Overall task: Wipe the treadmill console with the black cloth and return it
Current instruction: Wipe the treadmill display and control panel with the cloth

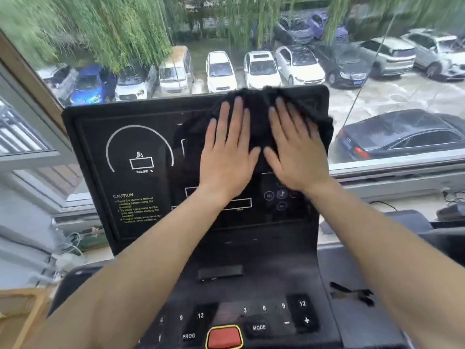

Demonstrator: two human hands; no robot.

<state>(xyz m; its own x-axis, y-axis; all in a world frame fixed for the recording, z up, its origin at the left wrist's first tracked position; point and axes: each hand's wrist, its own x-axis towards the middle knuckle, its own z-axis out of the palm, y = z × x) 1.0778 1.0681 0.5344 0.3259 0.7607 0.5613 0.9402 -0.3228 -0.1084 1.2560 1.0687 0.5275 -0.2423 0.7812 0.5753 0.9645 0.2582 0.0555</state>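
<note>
The black treadmill console [141, 147] stands upright in front of me, with a white incline gauge and yellow caution text on its left half. A black cloth [256, 109] is spread over its upper right part and reaches the top and right edges. My left hand [226, 152] and my right hand [294, 149] lie flat side by side on the cloth, fingers stretched and pointing up, pressing it against the screen. The cloth and hands hide most of the right half of the display.
Below the screen is the lower panel [251, 270] with a red stop button [224, 337], a MODE key [259, 327] and number keys. A small dark scrap [352, 293] lies on the right shelf. A window [377, 84] behind shows parked cars.
</note>
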